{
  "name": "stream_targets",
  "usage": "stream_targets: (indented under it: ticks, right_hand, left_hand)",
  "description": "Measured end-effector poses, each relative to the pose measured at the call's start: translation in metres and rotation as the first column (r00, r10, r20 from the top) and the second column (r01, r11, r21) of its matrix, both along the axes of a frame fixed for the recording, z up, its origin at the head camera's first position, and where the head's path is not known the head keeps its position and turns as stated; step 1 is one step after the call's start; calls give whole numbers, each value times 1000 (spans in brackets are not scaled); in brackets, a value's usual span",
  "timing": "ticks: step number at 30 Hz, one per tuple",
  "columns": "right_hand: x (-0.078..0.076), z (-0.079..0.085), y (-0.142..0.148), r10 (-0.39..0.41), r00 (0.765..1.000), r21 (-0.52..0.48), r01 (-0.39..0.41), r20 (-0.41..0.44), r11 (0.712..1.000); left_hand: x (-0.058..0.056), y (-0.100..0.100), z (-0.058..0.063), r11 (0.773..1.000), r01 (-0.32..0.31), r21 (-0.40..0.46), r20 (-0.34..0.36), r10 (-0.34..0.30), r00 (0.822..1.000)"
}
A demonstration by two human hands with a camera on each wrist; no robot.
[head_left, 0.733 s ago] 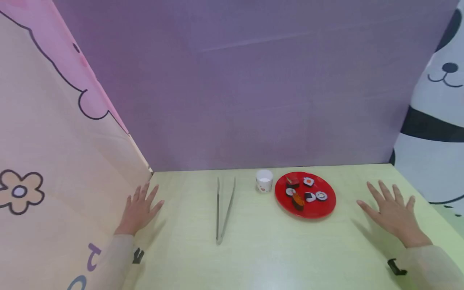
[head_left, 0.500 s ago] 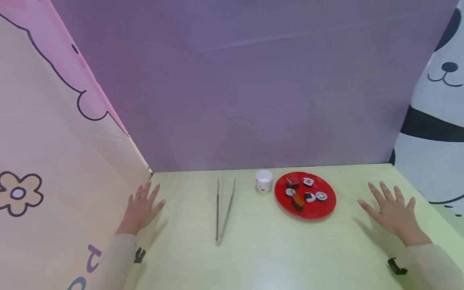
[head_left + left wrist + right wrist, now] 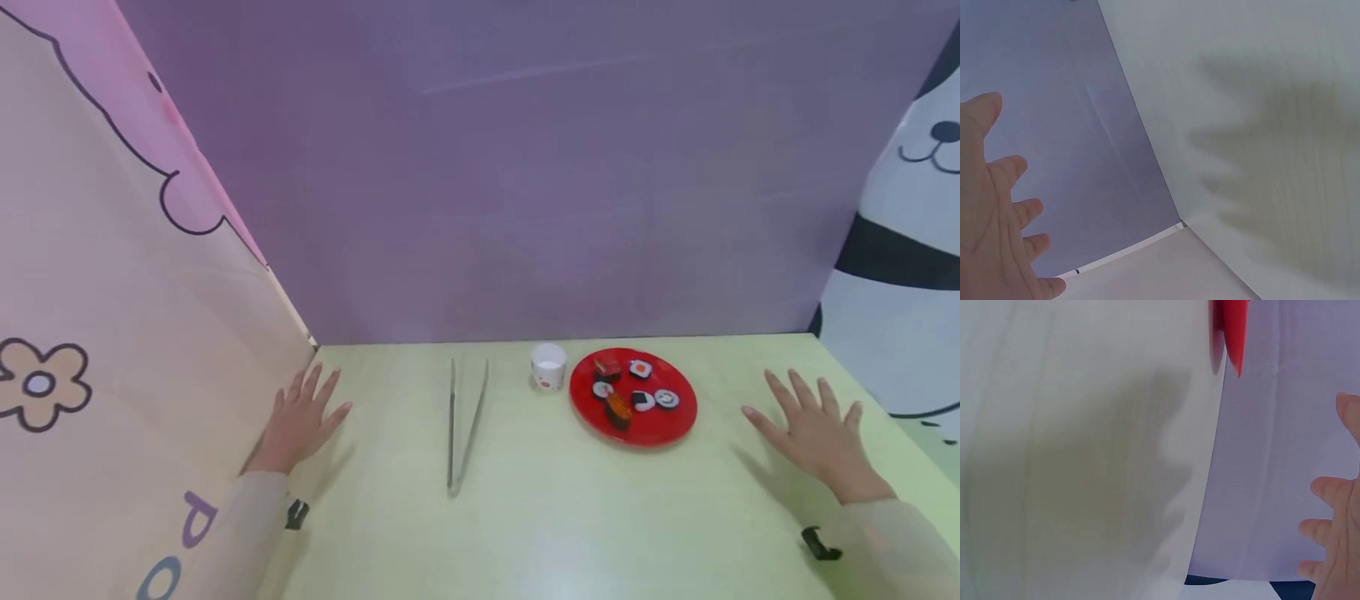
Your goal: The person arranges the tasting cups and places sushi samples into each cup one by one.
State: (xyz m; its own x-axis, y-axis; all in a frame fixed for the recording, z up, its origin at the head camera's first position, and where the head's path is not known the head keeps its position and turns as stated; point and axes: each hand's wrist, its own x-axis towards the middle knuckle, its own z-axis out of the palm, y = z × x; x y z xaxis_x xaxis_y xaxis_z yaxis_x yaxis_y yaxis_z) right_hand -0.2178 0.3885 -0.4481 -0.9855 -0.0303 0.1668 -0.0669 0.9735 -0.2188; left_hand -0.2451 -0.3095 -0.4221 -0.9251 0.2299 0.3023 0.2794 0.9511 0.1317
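A pair of silver metal tongs (image 3: 452, 425) lies on the pale yellow table (image 3: 570, 512), hinge at 6 o'clock, its parted arms running towards 12 and 1. The tongs are at 3 o'clock from the left hand (image 3: 300, 427), well apart from it. That hand is above the table, fingers spread and gripping nothing. The right hand (image 3: 819, 440) is likewise raised, fingers fanned wide, holding nothing. At its 9 o'clock, well apart, sits a round, glossy red plate (image 3: 649, 430) bearing small sushi-shaped pieces. A dark oblong piece with an orange top (image 3: 618, 407) lies at the plate's 7 o'clock. A small white cup with red markings (image 3: 550, 375) stands upright near the plate, at 2 o'clock from the tongs.
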Motion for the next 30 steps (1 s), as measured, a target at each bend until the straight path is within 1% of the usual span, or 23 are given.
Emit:
stream_targets:
  ticks: [3,7,9,13,21,27,30]
  right_hand:
    - [0,2,1,-5,1000,4,5,1,1000]
    - [-2,5,1,7,1000,3,-7,-5,1000]
    - [-4,5,0,16,1000,-2,-16,-13,1000]
    - [-7,6,-4,23,999,-9,-23,-31,1000]
    - [-7,7,-8,18,1000,-15,-18,-17,1000]
    - [-8,8,-11,33,999,-11,-34,-15,999]
    - [-8,8,-12,40,999,-12,-40,-10,999]
  left_hand:
    - [-2,2,1,1000,-3,-3,22,3,1000]
    - [-1,3,3,999,-26,-41,89,30,996]
    - [0,3,4,998,-35,-55,107,41,993]
    - [1,4,5,998,-42,-50,106,47,993]
    - [-1,5,1,997,-43,-62,76,47,996]
    - [0,6,4,996,-50,-70,96,57,994]
    - [0,6,5,996,-47,-76,95,54,994]
